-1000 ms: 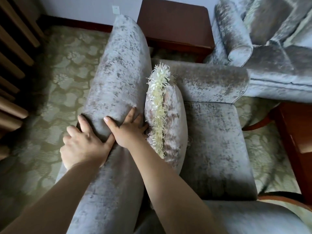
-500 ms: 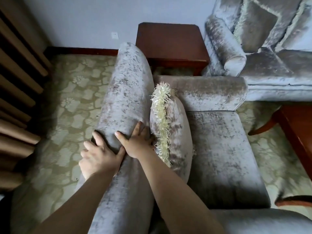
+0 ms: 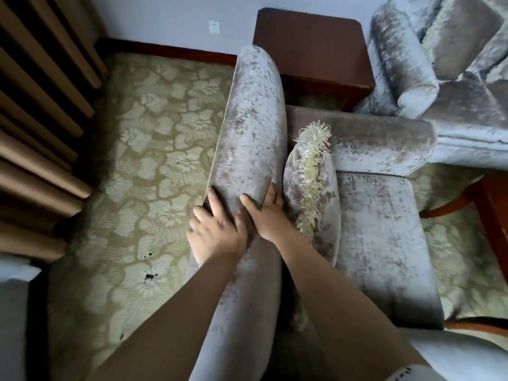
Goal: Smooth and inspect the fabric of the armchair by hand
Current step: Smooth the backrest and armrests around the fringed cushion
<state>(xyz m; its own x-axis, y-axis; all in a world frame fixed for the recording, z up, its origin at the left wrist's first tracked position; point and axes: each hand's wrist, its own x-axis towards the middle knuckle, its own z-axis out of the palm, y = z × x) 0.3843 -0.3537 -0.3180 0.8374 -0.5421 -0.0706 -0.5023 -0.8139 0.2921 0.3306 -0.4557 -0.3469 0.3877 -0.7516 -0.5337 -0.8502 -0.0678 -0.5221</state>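
1. The armchair [image 3: 379, 243] fills the centre of the head view, seen from behind and above. Its tall backrest [image 3: 247, 127] runs up the middle of the frame, the seat [image 3: 382, 237] lies to the right, and one padded arm [image 3: 379, 141] crosses behind the seat.

2. The cover looks like crushed velvet, mottled silver and brown. It will likely be soft and yielding over firm padding, with a nap that shifts shade under a stroke. It is probably not slippery and not fragile, though loose pile may mark easily.

3. The chair itself looks heavy, so nothing needs lifting. The sensible contact is flat palms on the rounded top of the backrest, stroking along its length, not pinching the cloth.

4. The left hand [image 3: 217, 232] lies spread on the outer side of the backrest, fingers [image 3: 211, 198] reaching its piped edge. The right hand [image 3: 265, 215] lies flat on the top and inner side, just beside the left. Both are open and pressed to the fabric, thumbs nearly touching, gripping nothing.

5. A fringed cushion [image 3: 313, 193] stands on edge against the backrest, just beside the right hand. It looks light and soft, and its fringe could snag.

6. Farther out are a patterned carpet [image 3: 154, 166], a dark wooden side table [image 3: 310, 42] behind the chair, a matching sofa [image 3: 439, 78] at upper right and curtains [image 3: 41, 105] at left.
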